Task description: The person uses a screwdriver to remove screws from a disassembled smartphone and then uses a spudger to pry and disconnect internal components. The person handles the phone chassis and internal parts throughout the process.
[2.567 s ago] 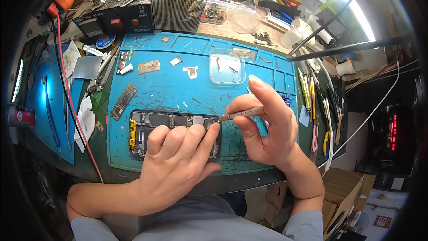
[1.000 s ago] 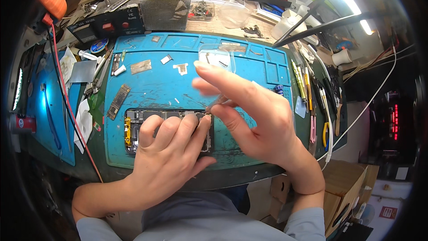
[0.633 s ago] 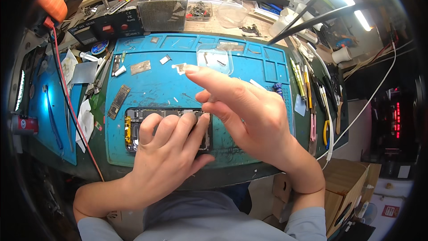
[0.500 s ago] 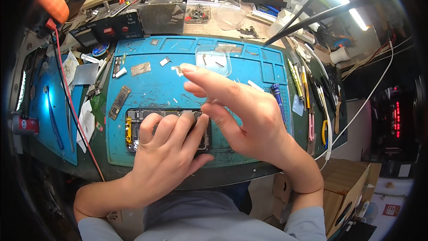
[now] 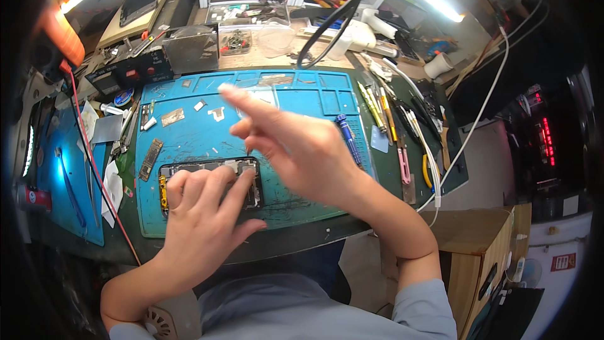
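Note:
An opened phone [image 5: 189,167] lies on the blue mat [image 5: 302,208], its circuitry exposed and a yellow part at its left end. My left hand [image 5: 202,226] grips and presses it with curled fingers over its middle, forefinger on its right end and thumb out to the right. My right hand [image 5: 302,157] is above that end, forefinger extended, thumb and middle finger pinched on a small tool [image 5: 250,150], mostly hidden, its tip by the phone. Loose circuit boards [image 5: 150,159], small metal plates [image 5: 172,117] and a blue screwdriver [image 5: 348,141] lie around them.
Hand tools [image 5: 393,132] and cables [image 5: 434,179] line the right side. A black power unit [image 5: 129,73] and part trays [image 5: 234,40] stand behind. A second mat [image 5: 69,196] is at left, crossed by a red lead [image 5: 126,242]. A wooden cabinet [image 5: 472,234] is below right.
The view has shifted, so bench and both hands sit further left. My right hand has risen over the phone, forefinger extending. My left hand stays on the phone.

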Demonstrator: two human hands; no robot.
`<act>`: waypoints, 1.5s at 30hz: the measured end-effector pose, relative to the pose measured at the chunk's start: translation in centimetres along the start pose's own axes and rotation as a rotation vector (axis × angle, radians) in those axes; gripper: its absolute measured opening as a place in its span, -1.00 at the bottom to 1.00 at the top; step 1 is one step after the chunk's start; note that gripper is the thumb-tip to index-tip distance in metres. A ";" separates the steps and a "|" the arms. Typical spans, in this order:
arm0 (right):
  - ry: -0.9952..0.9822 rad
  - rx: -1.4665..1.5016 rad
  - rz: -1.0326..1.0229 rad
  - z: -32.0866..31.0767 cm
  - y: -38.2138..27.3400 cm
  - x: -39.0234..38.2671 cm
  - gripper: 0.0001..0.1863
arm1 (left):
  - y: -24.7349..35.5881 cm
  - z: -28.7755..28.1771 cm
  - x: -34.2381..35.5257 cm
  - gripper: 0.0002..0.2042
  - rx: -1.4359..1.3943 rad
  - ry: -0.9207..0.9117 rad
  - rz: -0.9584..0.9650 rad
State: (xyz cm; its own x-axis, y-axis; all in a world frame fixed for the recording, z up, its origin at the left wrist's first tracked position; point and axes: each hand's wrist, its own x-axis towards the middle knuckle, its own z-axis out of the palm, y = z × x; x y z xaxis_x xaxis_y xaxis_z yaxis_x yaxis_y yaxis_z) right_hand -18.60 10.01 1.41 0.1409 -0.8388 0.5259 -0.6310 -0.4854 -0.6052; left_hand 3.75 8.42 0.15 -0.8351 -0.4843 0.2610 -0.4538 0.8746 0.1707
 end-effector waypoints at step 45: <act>0.214 0.210 0.096 1.7 2.1 -0.5 -0.50 | -8.3 0.7 4.0 -0.84 -0.731 0.042 -0.225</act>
State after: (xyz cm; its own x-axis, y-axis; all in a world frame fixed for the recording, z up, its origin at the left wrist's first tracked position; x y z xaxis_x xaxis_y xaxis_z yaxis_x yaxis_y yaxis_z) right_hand -18.70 8.98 -1.06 -0.0899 -0.8230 0.5609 -0.4591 -0.4655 -0.7566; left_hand 3.98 -0.73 -0.90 -0.7280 -0.6619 0.1787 -0.2784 0.5236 0.8052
